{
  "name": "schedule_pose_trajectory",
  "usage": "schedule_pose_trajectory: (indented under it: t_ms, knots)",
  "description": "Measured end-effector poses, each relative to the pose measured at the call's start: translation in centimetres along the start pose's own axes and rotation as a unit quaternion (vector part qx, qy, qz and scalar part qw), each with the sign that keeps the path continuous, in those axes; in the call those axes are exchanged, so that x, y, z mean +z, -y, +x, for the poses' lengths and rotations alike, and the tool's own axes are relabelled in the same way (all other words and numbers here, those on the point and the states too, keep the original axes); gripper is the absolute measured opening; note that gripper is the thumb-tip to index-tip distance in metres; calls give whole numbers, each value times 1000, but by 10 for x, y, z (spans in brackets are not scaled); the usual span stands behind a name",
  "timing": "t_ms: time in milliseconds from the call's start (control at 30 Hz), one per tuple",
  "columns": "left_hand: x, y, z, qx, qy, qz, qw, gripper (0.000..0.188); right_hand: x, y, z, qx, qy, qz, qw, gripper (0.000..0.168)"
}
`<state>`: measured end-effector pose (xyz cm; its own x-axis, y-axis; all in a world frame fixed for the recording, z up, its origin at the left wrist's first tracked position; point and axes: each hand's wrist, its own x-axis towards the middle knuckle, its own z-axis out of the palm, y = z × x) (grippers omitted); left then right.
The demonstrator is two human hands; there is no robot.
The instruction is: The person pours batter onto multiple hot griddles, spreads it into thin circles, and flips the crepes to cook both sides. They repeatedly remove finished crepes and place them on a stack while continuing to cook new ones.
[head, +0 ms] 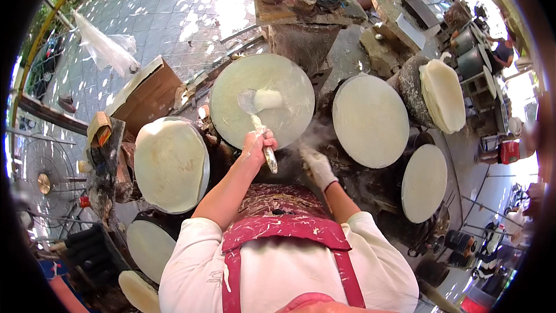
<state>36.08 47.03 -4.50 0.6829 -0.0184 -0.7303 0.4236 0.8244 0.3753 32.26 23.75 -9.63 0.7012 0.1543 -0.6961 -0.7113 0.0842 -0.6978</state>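
Note:
My left hand [259,142] grips the batter-coated handle of a ladle or flat scoop [270,158], whose round head lies over the large round griddle [226,78] in front of me. A pale mound of batter or dough [267,99] rests on that griddle beside the head. In a whitish, stained glove, my right hand [316,166] is at the near right of the griddle, amid steam; its fingertips are blurred, and I cannot tell whether it holds anything. To the left, a thin pale flatbread sheet [170,165] covers another round plate. A bare-looking round plate [370,121] is on the right.
More round plates stand at the lower left [150,248] and right [424,183]. A stack of pale flatbreads [442,95] sits at the upper right. Beyond the griddle is a cluttered wooden table [282,15]. A cardboard box [147,95] and a standing fan [43,183] are at the left.

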Motion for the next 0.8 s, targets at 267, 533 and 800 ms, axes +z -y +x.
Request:
schedule_pose_trajectory:
  t_ms: [267, 533, 800]
  knots:
    - [-55, -22, -45, -29, 256, -378, 889, 19, -7, 85, -15, 33, 47, -74, 996, 28]
    - [-73, -25, -146, 12, 360, -386, 849, 41, -42, 19, 18, -201, 110, -299, 926, 46]
    - [-177, -32, -274, 220, 139, -253, 932, 31, 57, -20, -4, 0, 221, -155, 963, 47]
